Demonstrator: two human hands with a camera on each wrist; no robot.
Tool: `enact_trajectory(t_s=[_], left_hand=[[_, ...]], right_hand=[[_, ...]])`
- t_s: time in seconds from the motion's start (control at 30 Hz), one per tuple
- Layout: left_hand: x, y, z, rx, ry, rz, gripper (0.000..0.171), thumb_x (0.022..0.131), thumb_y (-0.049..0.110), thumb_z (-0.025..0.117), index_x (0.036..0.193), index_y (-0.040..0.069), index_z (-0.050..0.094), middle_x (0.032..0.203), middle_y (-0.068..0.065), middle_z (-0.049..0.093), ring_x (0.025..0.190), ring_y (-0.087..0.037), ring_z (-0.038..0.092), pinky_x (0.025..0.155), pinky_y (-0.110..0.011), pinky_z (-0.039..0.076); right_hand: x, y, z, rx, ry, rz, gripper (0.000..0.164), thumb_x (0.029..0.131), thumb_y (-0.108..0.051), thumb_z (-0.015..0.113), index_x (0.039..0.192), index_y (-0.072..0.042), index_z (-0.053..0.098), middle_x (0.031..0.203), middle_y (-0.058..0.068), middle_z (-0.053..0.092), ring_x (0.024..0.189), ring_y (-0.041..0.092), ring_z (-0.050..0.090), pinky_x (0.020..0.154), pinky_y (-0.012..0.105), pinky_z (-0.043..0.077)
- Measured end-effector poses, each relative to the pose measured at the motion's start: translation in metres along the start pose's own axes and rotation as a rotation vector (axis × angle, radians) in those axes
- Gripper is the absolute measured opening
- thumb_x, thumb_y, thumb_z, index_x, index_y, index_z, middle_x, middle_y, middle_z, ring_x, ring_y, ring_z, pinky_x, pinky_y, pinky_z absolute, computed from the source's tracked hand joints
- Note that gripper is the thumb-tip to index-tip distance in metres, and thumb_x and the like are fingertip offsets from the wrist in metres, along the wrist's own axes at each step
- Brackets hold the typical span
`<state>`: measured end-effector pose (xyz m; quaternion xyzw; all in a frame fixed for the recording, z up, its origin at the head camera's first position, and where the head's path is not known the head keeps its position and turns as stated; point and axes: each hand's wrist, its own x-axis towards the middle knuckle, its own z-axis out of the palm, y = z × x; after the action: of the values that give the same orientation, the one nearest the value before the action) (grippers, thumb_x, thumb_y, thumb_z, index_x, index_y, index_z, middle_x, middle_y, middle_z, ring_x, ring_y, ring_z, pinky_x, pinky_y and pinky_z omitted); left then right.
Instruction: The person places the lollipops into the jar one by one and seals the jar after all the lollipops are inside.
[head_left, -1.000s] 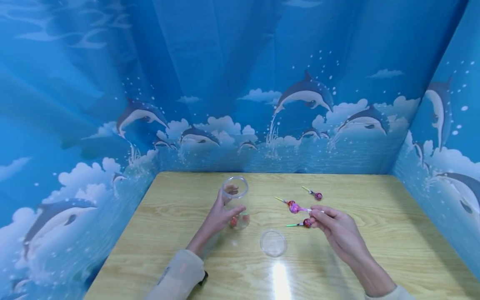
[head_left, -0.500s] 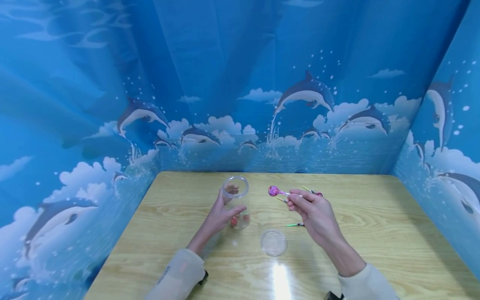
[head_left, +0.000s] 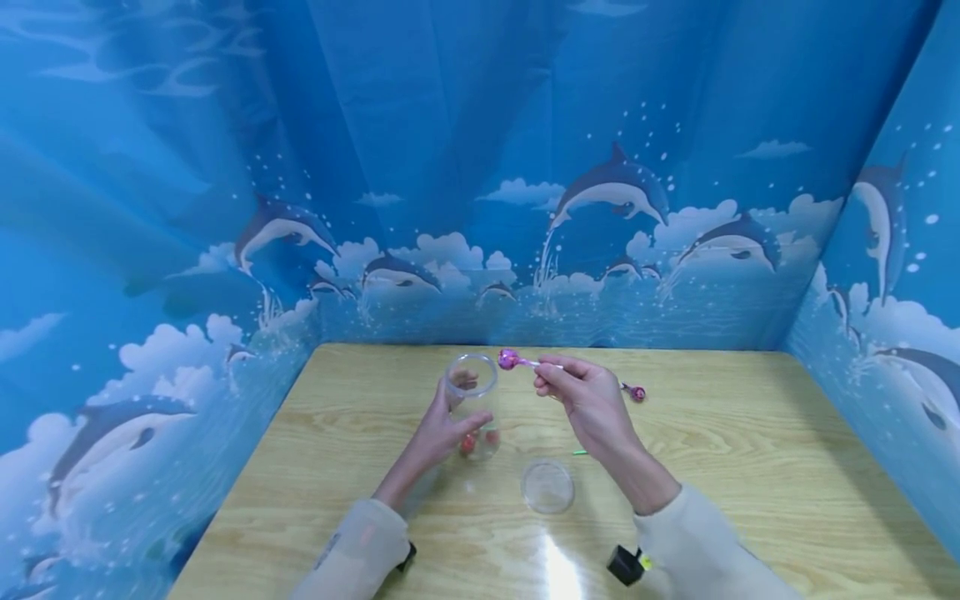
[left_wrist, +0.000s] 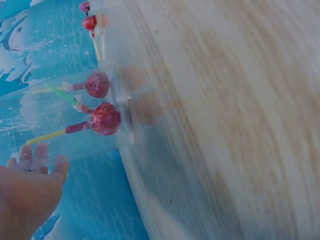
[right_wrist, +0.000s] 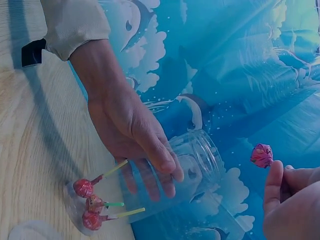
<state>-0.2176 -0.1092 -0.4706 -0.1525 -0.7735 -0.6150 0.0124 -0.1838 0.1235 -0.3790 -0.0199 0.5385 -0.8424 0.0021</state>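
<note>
My left hand (head_left: 435,433) grips a clear plastic jar (head_left: 483,408) that stands upright on the table with its mouth uncovered. Inside, at the bottom, lie three red-wrapped lollipops (right_wrist: 83,188) with yellow and green sticks. Between thumb and fingers, my right hand (head_left: 596,404) pinches a pink-wrapped lollipop (head_left: 508,359) by its white stick. Its candy head points left, just to the right of the jar's rim (head_left: 471,396) and about level with it in the head view. A round clear lid (head_left: 547,487) lies flat on the table in front of the jar.
A dark red lollipop (head_left: 637,393) lies on the wooden table (head_left: 750,467) beyond my right hand. The green stick (head_left: 580,452) of another shows beside my right wrist, the rest covered. Blue dolphin-print sheeting (head_left: 450,167) encloses the table's back and sides.
My right hand has carried the pink lollipop leftward and up, from above the loose lollipops to beside the jar's rim. My left hand and the jar have stayed put.
</note>
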Motion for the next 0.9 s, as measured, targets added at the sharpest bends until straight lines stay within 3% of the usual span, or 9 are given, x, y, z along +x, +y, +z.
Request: enact_trajectory(t_s=[0.3, 0.9], left_hand=[[0.001, -0.003, 0.001, -0.029, 0.013, 0.021, 0.075, 0.088, 0.006, 0.081, 0.149, 0.005, 0.038, 0.146, -0.019, 0.052, 0.138, -0.037, 0.047, 0.12, -0.06, 0.029], [0.0, -0.003, 0.001, -0.028, 0.013, 0.031, 0.071, 0.089, 0.004, 0.08, 0.147, 0.007, 0.04, 0.146, -0.018, 0.053, 0.139, -0.037, 0.046, 0.119, -0.06, 0.029]], right_hand=[[0.015, 0.01, 0.018, -0.081, -0.055, -0.018, 0.03, 0.098, 0.0, 0.068, 0.123, 0.017, 0.064, 0.093, 0.008, 0.071, 0.077, 0.012, 0.067, 0.075, 0.024, 0.06], [0.036, 0.02, 0.043, -0.26, -0.121, -0.075, 0.022, 0.096, -0.003, 0.072, 0.112, 0.012, 0.072, 0.08, 0.01, 0.068, 0.067, 0.01, 0.059, 0.062, 0.022, 0.053]])
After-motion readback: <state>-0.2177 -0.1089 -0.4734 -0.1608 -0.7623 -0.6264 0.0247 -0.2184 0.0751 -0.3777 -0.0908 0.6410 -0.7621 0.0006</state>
